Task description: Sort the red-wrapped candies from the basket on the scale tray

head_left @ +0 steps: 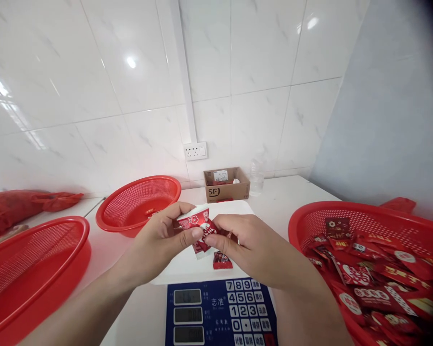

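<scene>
Over the white pan [178, 270] of a digital scale [218, 312], my two hands meet in the middle. My left hand [162, 238] is closed on a red-and-white snack packet [195, 220], thumb in front and fingers behind. My right hand [250, 245] pinches the right side of red wrappers at the same spot; whether these are one packet or several overlapping ones, I cannot tell. Below the fingers, a small red snack packet [222, 260] lies on the pan. To the right, a red basket [298, 218] holds many red packaged snacks [375, 293].
A red perforated basket [108, 204] stands behind my left hand, with a few small packets inside. Another red basket [80, 230] is at the left edge. Near the wall are a cardboard box [229, 193], a clear plastic bottle [257, 178] and red mesh bags [32, 211].
</scene>
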